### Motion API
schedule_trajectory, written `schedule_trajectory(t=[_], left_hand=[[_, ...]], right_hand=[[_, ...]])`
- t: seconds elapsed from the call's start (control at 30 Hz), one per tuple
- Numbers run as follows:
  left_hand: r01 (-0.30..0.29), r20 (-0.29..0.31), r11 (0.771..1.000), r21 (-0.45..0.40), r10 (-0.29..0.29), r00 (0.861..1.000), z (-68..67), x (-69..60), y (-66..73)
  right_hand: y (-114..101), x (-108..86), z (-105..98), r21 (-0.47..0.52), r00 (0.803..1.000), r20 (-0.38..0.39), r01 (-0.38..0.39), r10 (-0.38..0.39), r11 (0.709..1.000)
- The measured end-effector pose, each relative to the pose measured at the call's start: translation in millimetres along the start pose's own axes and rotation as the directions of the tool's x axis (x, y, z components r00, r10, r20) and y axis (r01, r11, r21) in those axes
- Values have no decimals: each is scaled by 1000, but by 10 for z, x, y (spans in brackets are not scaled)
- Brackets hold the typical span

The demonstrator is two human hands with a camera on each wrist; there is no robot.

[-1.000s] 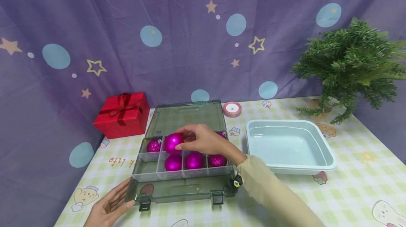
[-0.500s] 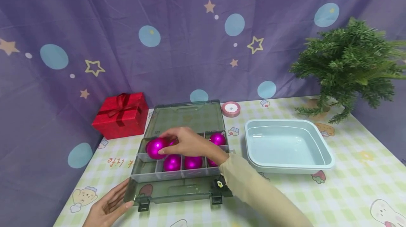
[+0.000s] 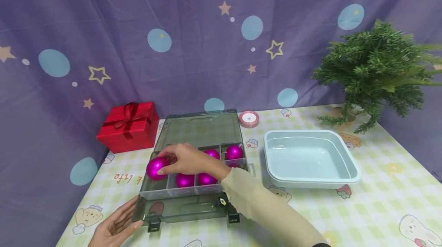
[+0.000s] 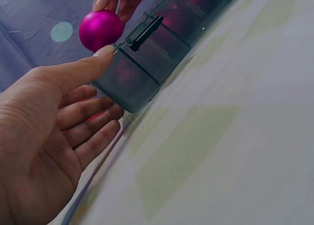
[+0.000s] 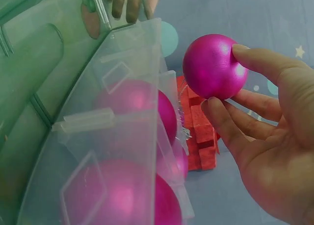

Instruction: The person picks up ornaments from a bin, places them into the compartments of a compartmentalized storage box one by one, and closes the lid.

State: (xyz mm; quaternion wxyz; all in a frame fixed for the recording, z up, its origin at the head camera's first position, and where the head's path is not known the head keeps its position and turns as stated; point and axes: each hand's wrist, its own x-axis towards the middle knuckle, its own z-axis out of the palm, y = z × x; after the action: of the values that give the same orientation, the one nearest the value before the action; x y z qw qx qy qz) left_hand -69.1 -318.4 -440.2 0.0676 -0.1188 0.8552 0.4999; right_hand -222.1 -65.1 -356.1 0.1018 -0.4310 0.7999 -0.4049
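Observation:
A shiny magenta Christmas bauble is pinched between the thumb and fingers of my right hand, over the left end of a smoky clear divided box. In the right wrist view the held bauble is apart from the box's inner tray. The box lies open on the table, with several more baubles in its compartments; my right hand and forearm hide some. My left hand rests at the box's near left corner. Its thumb touches the edge near a latch, with relaxed fingers beside the wall.
A red gift box stands behind on the left. A roll of pink ribbon lies behind the box lid. To the right are a pale blue basin and a small artificial pine tree. A purple curtain hangs behind.
My right hand has carried the bauble leftwards, from over the back middle compartments to the box's left end. My left hand stays at the corner. The head view has shifted slightly.

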Motion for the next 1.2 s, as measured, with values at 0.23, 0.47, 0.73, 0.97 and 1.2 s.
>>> schedule_trajectory(t=[0.23,0.47,0.73,0.97,1.2], left_hand=[[-12,-3,1000,-5,12,1000,0,-12,9],[-13,1,1000,-6,13,1000,-5,-13,14],[0,0,1000,10,0,1000,0,-4,0],[-17,-4,1000,11,17,1000,5,-17,9],[-11,0,998,56,11,1000,-11,-31,78]], right_hand=[[0,50,103,-42,1000,-5,11,-12,999],[-2,82,165,-33,1000,15,-1,1,999],[28,30,72,14,999,29,-18,18,1000],[140,-150,-197,85,999,13,-44,43,995],[306,-385,-584,93,996,-62,-51,57,994]])
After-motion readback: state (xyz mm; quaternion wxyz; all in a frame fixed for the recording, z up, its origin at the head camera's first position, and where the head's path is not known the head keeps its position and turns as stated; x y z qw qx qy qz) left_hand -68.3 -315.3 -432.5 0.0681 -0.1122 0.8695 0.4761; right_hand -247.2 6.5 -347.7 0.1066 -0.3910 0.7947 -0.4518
